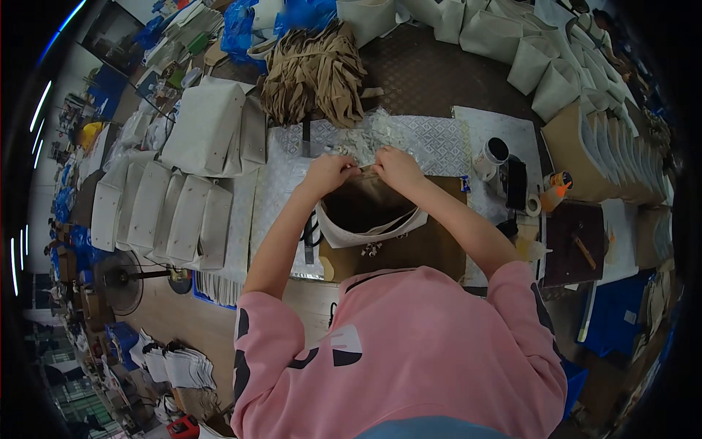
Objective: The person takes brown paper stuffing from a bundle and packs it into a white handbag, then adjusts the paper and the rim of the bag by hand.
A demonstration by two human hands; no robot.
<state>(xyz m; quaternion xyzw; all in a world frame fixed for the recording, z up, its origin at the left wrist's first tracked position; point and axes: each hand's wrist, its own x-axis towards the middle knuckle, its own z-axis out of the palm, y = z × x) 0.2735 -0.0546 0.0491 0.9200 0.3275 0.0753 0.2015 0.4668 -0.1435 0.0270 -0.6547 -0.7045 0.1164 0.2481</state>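
Note:
A pale bag (349, 237) with a dark brown inside stands on the table in front of me, its mouth open upward. My left hand (330, 174) pinches the far rim of the bag, fingers closed. Close beside it, my right hand (397, 168) is also closed on that rim. Whether a small part sits between the fingertips is hidden. Just beyond the hands lies crumpled clear plastic (382, 130) with small pieces in it. A few small metal pieces (371, 249) lie by the near side of the bag, on a brown board (431, 252).
Pale bags (157, 212) stand in a row at left. A bundle of brown fabric strips (314, 77) lies at the back. At right are a white cup (490, 157), an orange-topped bottle (553, 196), a tape roll (533, 205) and a hammer (584, 251). More bags (556, 88) line the back right.

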